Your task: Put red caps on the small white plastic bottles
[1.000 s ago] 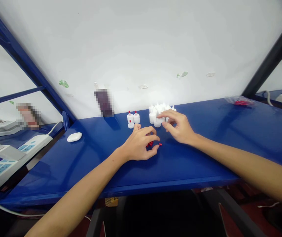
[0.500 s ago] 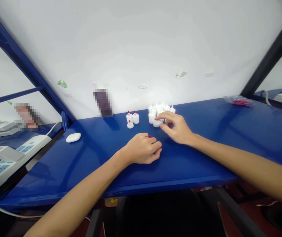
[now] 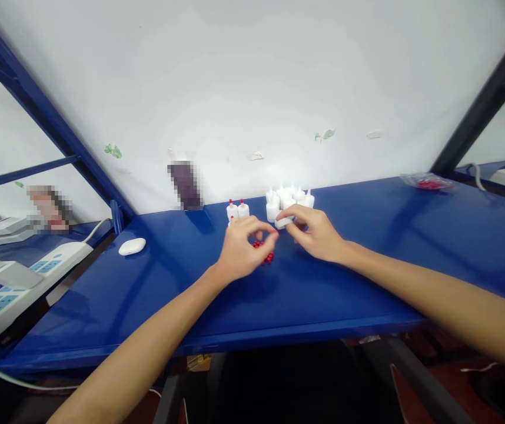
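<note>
My left hand (image 3: 246,247) is closed in a pinch, thumb and forefinger meeting on a small red cap (image 3: 276,234), mostly covered by the fingertips. Beneath that hand lies a cluster of loose red caps (image 3: 268,258), partly hidden. Between the thumb and fingers of my right hand (image 3: 314,232) is a small white bottle (image 3: 283,223), tilted, its nozzle end toward the left hand. Behind it stand several white bottles (image 3: 272,209) with bare pointed nozzles. To the left are white bottles with red tips (image 3: 243,209); one is partly covered by my left hand.
A white oval case (image 3: 132,246) lies on the blue table (image 3: 155,306) at left. A plastic bag with red contents (image 3: 429,181) rests at the back right. A white power strip (image 3: 18,294) runs along the left side, and a white wall closes the back.
My left hand has lifted from the loose red caps, bringing one up toward the right hand and uncovering the pile. My right hand has tilted the bottle away from the group.
</note>
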Tool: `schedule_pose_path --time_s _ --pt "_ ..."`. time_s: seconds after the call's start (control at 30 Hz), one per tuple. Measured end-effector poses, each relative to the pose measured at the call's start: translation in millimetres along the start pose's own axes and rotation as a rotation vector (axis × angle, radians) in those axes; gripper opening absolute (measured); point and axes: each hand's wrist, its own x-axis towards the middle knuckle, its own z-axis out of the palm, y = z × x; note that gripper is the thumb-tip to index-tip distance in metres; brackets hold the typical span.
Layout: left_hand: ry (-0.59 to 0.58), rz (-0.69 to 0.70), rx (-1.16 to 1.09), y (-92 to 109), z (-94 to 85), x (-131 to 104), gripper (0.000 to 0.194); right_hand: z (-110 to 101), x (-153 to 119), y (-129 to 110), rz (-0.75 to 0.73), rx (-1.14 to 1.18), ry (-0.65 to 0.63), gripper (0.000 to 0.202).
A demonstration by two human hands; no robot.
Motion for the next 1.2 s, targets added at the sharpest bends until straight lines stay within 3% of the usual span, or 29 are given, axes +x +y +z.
schedule_pose_path --time_s 0.1,0.2,0.43,0.77,1.2 --pt "0.182 -0.388 -0.397 -12 -1.4 5 0.025 1 -2 -4 -0.04 -0.014 -0.032 0.016" --pt "0.169 -0.529 -0.673 -17 0.8 6 0.03 5 -4 -9 -0.179 -0.035 -0.04 0.011" --pt "0.124 -0.534 -0.715 -8 5.9 3 0.029 9 -4 -14 -0.409 -0.189 0.079 0.013" --pt "0.096 -0.597 -0.788 -15 7.5 2 0.031 5 -2 -17 -0.416 -0.142 0.106 0.013" --pt "0.056 -0.625 -0.892 -8 10.3 3 0.03 8 -3 -18 -0.393 -0.22 0.115 0.012"
